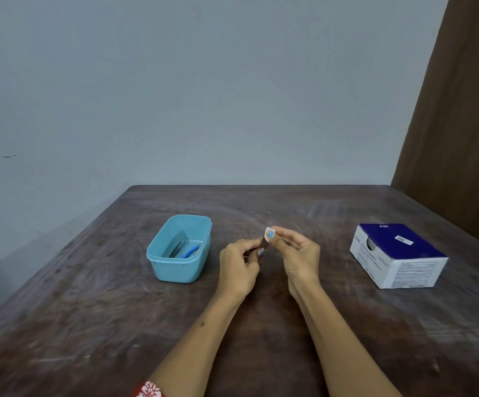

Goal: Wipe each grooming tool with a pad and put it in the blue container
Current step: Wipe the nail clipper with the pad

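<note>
My left hand (239, 266) grips a thin dark grooming tool (264, 245) by its lower end, above the middle of the table. The tool points up and away from me. My right hand (297, 252) pinches a small white pad (267, 233) around the tool's upper part. To the left stands the blue container (179, 269), open on top. Inside it lie a dark slim tool (177, 247) and a blue-handled tool (191, 250).
A blue and white box of alcohol swabs (398, 253) sits at the right of the dark wooden table (89, 325). A grey wall stands behind the table. A brown panel (461, 124) runs along the right side.
</note>
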`<state>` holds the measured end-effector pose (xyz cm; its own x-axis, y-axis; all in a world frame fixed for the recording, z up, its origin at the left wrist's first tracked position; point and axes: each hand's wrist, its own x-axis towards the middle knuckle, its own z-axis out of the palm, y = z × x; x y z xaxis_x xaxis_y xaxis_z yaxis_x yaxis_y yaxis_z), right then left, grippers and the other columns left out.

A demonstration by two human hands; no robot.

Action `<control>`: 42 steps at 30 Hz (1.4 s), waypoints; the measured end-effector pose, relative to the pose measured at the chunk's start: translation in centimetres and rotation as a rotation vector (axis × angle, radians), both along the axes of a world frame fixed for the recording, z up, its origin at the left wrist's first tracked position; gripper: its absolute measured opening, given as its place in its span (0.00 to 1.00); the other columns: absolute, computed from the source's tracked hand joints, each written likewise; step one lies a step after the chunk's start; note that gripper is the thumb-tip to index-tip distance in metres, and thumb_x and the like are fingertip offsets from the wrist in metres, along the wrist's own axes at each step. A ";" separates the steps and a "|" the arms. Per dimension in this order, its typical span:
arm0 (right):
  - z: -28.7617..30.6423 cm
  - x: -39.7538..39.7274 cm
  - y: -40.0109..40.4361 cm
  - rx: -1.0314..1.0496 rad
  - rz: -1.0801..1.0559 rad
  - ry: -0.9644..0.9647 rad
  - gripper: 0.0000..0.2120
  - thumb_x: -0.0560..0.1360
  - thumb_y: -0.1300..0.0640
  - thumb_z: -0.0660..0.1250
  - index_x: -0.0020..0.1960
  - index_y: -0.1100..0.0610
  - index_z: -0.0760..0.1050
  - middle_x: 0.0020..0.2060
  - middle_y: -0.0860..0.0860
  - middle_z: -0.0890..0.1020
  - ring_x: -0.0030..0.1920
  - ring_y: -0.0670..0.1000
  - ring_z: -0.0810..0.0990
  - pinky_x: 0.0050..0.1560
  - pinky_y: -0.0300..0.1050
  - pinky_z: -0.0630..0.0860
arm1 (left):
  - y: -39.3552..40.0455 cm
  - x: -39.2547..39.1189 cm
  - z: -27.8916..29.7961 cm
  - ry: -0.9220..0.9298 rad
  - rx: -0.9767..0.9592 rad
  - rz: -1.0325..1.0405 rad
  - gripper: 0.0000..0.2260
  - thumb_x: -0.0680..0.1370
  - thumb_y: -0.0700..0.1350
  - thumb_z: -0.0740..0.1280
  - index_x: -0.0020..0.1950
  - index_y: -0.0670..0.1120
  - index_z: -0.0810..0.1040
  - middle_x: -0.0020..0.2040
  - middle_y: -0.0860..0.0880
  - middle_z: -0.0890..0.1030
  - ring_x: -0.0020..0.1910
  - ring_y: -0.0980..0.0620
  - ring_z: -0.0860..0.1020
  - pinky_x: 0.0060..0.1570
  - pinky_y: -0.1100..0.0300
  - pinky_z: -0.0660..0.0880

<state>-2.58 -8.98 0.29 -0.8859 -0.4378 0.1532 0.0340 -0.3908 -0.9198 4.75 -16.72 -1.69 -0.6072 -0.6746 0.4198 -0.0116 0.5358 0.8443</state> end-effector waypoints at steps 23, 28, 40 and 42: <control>-0.2 -0.1 0.2 0.003 0.029 -0.001 0.08 0.67 0.70 0.72 0.44 0.60 0.82 0.33 0.48 0.85 0.38 0.43 0.83 0.46 0.35 0.79 | 0.2 0.1 -0.1 0.000 -0.028 0.019 0.14 0.74 0.33 0.65 0.55 0.45 0.81 0.47 0.49 0.84 0.43 0.54 0.82 0.47 0.59 0.80; 0.1 -0.2 0.3 -0.029 0.067 -0.003 0.09 0.66 0.71 0.73 0.45 0.62 0.81 0.33 0.49 0.85 0.37 0.43 0.83 0.40 0.33 0.78 | 0.3 0.3 0.1 0.018 -0.011 0.012 0.13 0.74 0.33 0.66 0.54 0.45 0.82 0.45 0.49 0.84 0.42 0.54 0.82 0.45 0.60 0.79; 0.0 -0.2 0.3 -0.010 0.049 0.048 0.09 0.66 0.70 0.73 0.45 0.62 0.81 0.34 0.50 0.85 0.37 0.44 0.83 0.41 0.34 0.78 | 0.4 0.4 0.2 0.022 -0.032 0.018 0.13 0.74 0.33 0.66 0.54 0.46 0.82 0.46 0.50 0.84 0.43 0.55 0.82 0.46 0.61 0.79; 0.0 -0.3 0.3 0.002 0.017 0.062 0.07 0.67 0.70 0.73 0.43 0.61 0.82 0.34 0.50 0.85 0.37 0.45 0.83 0.41 0.35 0.78 | 0.4 0.4 0.3 0.017 -0.030 0.013 0.13 0.74 0.33 0.66 0.54 0.45 0.82 0.46 0.49 0.84 0.43 0.55 0.82 0.46 0.61 0.79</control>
